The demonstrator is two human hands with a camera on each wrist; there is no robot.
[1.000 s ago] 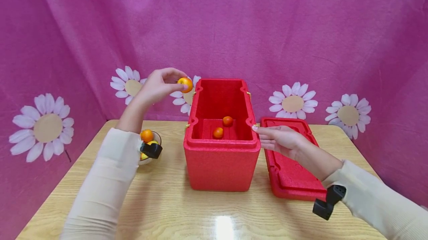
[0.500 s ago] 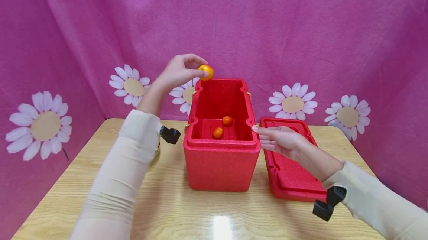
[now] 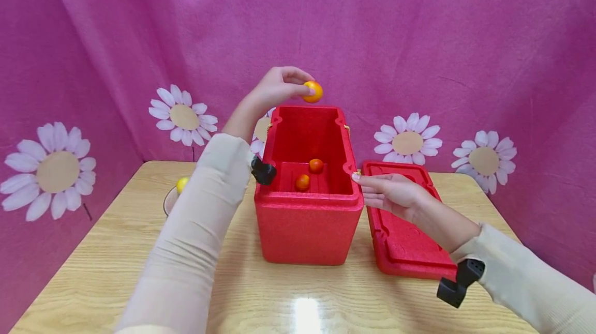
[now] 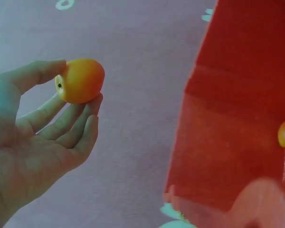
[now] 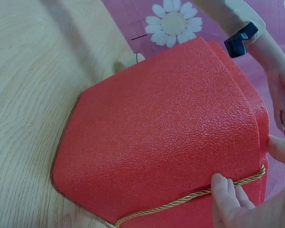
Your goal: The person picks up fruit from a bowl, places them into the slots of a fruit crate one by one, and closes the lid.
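Observation:
My left hand [image 3: 282, 87] pinches a small yellow-orange fruit [image 3: 313, 92] with a reddish blush, above the far end of a red foam box [image 3: 307, 233]. A stem dimple on this fruit [image 4: 83, 80] faces the palm in the left wrist view. The lidless box has two orange-red fruits on its floor, a nearer fruit [image 3: 302, 183] and a farther fruit [image 3: 316, 165]. My right hand [image 3: 396, 192] rests against the box's right side, its thumb at the rim. In the right wrist view its straight fingers [image 5: 224, 197] touch the box wall beside a gold rope [image 5: 180, 200].
The red lid [image 3: 410, 236] lies on the wooden table [image 3: 270, 298] right of the box. To the left, my sleeve [image 3: 195, 236] partly hides a bowl [image 3: 170, 199] with a yellow fruit [image 3: 182, 184] in it. A pink flowered curtain [image 3: 372, 39] hangs behind the table.
My left hand has moved right and up with the fruit, from left of the box to above its far end. The sleeve now covers part of the bowl. My right hand stays put.

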